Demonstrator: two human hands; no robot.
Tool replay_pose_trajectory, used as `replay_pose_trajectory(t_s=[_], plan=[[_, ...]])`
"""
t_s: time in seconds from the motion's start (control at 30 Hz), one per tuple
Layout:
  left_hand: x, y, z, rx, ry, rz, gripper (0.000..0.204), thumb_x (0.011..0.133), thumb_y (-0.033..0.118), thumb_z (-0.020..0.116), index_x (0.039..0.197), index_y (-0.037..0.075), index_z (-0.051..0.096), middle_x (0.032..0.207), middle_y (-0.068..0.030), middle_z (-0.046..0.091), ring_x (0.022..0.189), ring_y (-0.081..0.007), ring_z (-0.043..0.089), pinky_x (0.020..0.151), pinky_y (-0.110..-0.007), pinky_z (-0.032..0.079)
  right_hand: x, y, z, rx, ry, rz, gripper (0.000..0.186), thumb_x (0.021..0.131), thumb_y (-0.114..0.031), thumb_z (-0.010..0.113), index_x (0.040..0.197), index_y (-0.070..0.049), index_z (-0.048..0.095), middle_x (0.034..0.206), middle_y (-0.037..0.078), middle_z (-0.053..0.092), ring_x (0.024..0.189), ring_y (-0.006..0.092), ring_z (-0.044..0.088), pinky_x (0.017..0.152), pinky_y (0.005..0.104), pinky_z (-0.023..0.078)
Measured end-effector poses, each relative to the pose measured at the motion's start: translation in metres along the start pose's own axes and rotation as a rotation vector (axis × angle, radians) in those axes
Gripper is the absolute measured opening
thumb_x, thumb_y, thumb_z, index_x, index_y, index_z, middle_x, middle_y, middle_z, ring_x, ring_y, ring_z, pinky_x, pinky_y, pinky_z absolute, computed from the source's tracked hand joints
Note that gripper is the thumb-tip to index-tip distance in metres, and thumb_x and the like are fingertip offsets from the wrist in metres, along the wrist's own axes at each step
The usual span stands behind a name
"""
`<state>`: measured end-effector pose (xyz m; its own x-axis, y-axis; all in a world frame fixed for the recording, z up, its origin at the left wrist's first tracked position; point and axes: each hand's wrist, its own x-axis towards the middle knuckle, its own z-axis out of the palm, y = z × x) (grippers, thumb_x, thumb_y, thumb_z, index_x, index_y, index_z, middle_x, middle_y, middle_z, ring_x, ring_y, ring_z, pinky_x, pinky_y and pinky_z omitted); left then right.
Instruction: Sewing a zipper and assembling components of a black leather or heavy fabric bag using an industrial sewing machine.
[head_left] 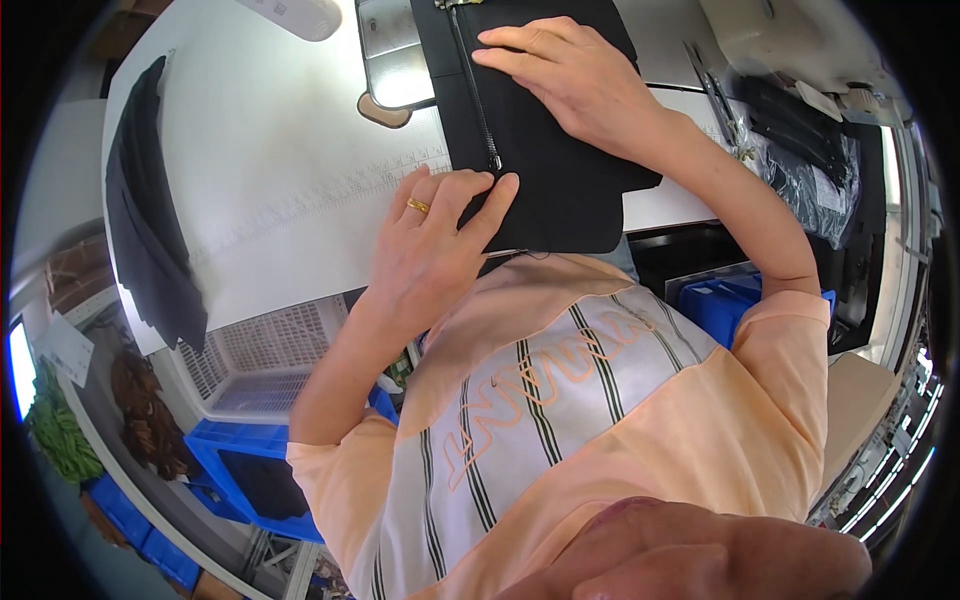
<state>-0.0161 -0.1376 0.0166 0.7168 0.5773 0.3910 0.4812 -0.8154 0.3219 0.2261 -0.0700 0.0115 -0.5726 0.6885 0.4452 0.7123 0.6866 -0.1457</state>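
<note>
A black fabric panel (560,185) with a zipper (478,95) along its left part lies on the white sewing table (290,130). Its upper end reaches the presser foot (455,4) at the top edge of the view. My left hand (430,235), with a ring on one finger, has thumb and forefinger pinched at the near end of the zipper, by the metal slider (495,161). My right hand (580,85) rests flat on the panel further off, fingers stretched out toward the zipper's right side.
Another black fabric piece (150,220) hangs over the table's left edge. Below it stand a white plastic basket (270,345) and a blue crate (235,440). Scissors (712,90), black strips (795,125) and a clear plastic bag (835,195) lie at right.
</note>
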Motion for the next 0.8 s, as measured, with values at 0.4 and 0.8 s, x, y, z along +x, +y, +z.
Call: replay_pose_trajectory(t_s=[0.4, 0.8], plan=[[-0.004, -0.001, -0.005, 0.049, -0.054, 0.021, 0.049, 0.07, 0.013, 0.066, 0.119, 0.007, 0.064, 0.115, -0.0084, 0.057, 0.107, -0.0247, 0.057, 0.099, -0.05, 0.042, -0.025, -0.038, -0.009, 0.016, -0.115, -0.055, 0.053, 0.074, -0.004, 0.064, 0.126, -0.011, 0.058, 0.133, 0.001, 0.054, 0.116, 0.0218, 0.052, 0.098, 0.0376, 0.04], [0.002, -0.024, -0.011, -0.177, -0.049, 0.14, 0.042, 0.074, 0.041, 0.077, 0.09, 0.006, 0.061, 0.113, -0.0094, 0.061, 0.097, -0.0251, 0.063, 0.101, -0.045, 0.042, -0.036, -0.059, -0.016, 0.023, -0.052, -0.148, 0.04, 0.077, -0.012, 0.061, 0.117, -0.01, 0.064, 0.119, 0.006, 0.06, 0.101, 0.0227, 0.057, 0.082, 0.0347, 0.051]])
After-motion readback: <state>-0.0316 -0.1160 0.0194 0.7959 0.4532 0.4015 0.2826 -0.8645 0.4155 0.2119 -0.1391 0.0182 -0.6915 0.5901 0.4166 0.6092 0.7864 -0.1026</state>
